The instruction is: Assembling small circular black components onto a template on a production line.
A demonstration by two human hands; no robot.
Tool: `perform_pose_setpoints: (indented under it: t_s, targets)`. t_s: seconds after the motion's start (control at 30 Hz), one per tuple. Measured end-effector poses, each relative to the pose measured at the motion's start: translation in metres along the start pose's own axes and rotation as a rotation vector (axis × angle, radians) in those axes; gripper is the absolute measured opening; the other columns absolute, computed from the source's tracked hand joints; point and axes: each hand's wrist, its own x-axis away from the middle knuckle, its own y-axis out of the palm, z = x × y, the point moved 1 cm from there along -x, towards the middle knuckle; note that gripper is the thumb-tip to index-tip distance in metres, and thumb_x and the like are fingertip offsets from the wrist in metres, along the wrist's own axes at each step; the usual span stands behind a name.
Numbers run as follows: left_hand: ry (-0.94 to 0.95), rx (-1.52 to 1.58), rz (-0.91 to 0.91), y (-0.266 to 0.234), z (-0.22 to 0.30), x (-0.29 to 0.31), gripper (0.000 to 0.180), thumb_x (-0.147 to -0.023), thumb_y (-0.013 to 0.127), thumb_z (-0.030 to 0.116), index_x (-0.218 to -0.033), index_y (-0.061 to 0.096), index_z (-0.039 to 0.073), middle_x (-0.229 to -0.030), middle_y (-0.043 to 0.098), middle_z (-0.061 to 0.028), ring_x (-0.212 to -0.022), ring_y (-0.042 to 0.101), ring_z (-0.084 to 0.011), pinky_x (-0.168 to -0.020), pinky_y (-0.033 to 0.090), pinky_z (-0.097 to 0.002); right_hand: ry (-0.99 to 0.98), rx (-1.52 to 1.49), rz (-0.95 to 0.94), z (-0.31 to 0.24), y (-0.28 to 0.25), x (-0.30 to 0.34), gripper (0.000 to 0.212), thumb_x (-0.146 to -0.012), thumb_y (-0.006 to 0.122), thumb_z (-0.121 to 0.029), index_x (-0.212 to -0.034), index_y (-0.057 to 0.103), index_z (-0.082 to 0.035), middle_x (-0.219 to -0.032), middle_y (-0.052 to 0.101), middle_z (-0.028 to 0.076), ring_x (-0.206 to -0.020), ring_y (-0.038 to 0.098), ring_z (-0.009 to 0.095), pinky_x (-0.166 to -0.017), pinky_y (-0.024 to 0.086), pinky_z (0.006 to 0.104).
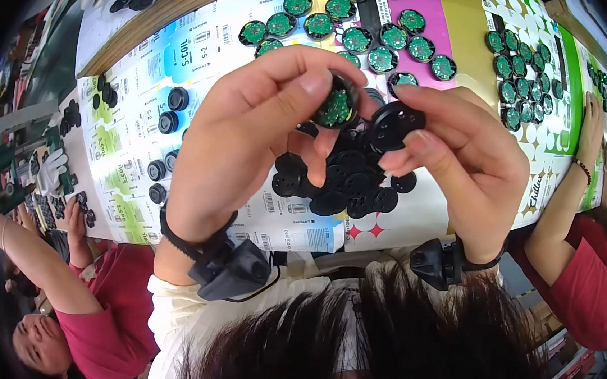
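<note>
Between the thumb and fingers of my left hand (pixel 233 122) is a round black housing with a green circuit board (pixel 337 111) inside, tilted so the board shows. My right hand (pixel 476 158) pinches a black round cap with small holes (pixel 394 127), just right of the housing; the two look close together, and I cannot tell if they touch. Below both hands lies a heap of loose black caps (pixel 351 183), partly hidden by my left fingers. Beyond my hands, several round housings with green boards (pixel 357 40) lie face up on the table.
Another group of board-filled housings (pixel 522 82) sits at the right. Black ring-shaped parts (pixel 169 121) stand on the left of the printed sheets covering the table. A wooden rail (pixel 167 15) edges the far left. Co-workers' arms (pixel 571 184) (pixel 44 261) are at both sides.
</note>
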Motion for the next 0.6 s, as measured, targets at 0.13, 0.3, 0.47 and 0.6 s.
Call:
perform_pose_setpoints:
  t_s: [0.13, 0.3, 0.47, 0.6]
  targets:
    - [0.108, -0.160, 0.054, 0.011, -0.006, 0.003, 0.022, -0.088, 0.039, 0.014, -0.101, 0.048, -0.002, -0.084, 0.053, -0.0062, -0.059, 0.046, -0.0067, -0.044, 0.035, -0.0158, -0.029, -0.031, 0.010, -0.005, 0.001, 0.002, 0.029, -0.077, 0.046, 0.011, -0.105, 0.049, 0.010, -0.086, 0.050, 0.011, -0.067, 0.060, 0.018, -0.059, 0.049, 0.0211]
    - [0.276, -0.271, 0.206, 0.027, -0.019, 0.005, 0.023, -0.089, 0.037, 0.012, -0.103, 0.047, -0.003, -0.081, 0.053, -0.0050, -0.057, 0.045, -0.0059, -0.046, 0.033, -0.0149, -0.061, -0.017, -0.007, -0.002, 0.003, 0.002, 0.028, -0.077, 0.046, 0.012, -0.105, 0.051, 0.010, -0.086, 0.050, 0.011, -0.069, 0.061, 0.019, -0.060, 0.050, 0.0213]
    - [0.358, -0.176, 0.206, 0.031, -0.031, 0.003, 0.023, -0.089, 0.037, 0.009, -0.105, 0.047, -0.004, -0.083, 0.054, -0.0053, -0.055, 0.044, -0.0052, -0.045, 0.033, -0.0152, -0.138, 0.277, 0.095, 0.005, 0.005, 0.002, 0.030, -0.073, 0.050, 0.012, -0.103, 0.054, 0.006, -0.088, 0.053, 0.012, -0.068, 0.060, 0.019, -0.059, 0.049, 0.0219]
    - [0.474, -0.259, 0.276, 0.038, -0.034, 0.002, 0.024, -0.089, 0.039, 0.009, -0.106, 0.046, -0.005, -0.084, 0.054, -0.0062, -0.056, 0.044, -0.0050, -0.046, 0.033, -0.0156, -0.343, 0.580, 0.080, 0.000, 0.003, 0.000, 0.033, -0.067, 0.059, 0.008, -0.100, 0.058, 0.001, -0.091, 0.053, 0.012, -0.067, 0.057, 0.018, -0.058, 0.047, 0.0236]
